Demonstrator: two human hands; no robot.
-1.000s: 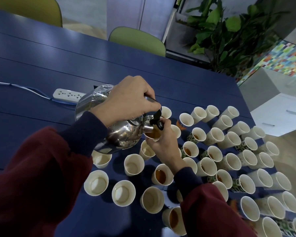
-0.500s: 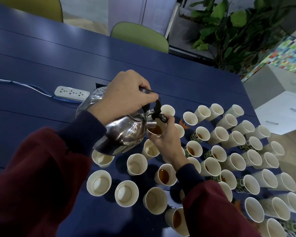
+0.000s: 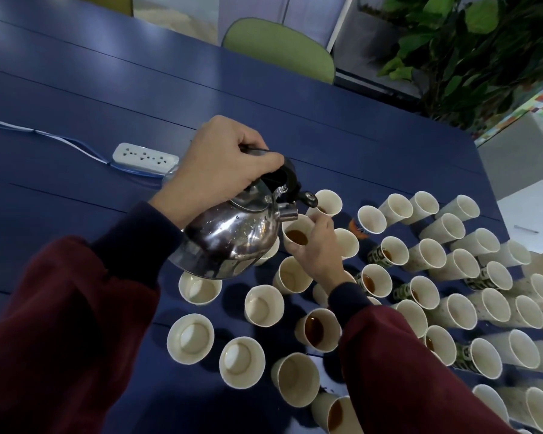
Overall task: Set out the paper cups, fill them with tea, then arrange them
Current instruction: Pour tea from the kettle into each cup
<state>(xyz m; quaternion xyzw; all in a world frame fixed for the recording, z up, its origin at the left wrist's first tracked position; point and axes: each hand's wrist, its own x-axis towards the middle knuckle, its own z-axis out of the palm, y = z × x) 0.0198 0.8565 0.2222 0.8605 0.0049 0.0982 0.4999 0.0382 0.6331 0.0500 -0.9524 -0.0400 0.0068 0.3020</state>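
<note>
The blue bench fills most of the view. From about 2 o'clock round to 6 o'clock of its middle the paper cups stand upright in close ranks. A few hold brown liquid. Most look empty, and the looser ones toward 7 o'clock are pale and dry inside.

Over the middle hangs a steel kettle, tipped with its spout toward 3 o'clock. The left hand is wrapped tight round the black handle on top. The right hand comes in from 5 o'clock, fingers curled about the wall of the held cup, which sits just under the spout's mouth. Whether its base is off the bench I cannot tell. The tea in it lies well below the rim, and no stream can be made out.

To fill it well, I judge the tilt should grow slowly, with the spout's lip kept inside the circle of the rim. The grip on the paper wall wants to be light, since a squeeze would buckle it and push the level up. Stop short of the rim. Bring the kettle level before the cup moves away, so that drips fall into it and not onto the empty cups under the kettle at 6 o'clock. Any splash should also stay clear of the power strip at 10 o'clock.
</note>
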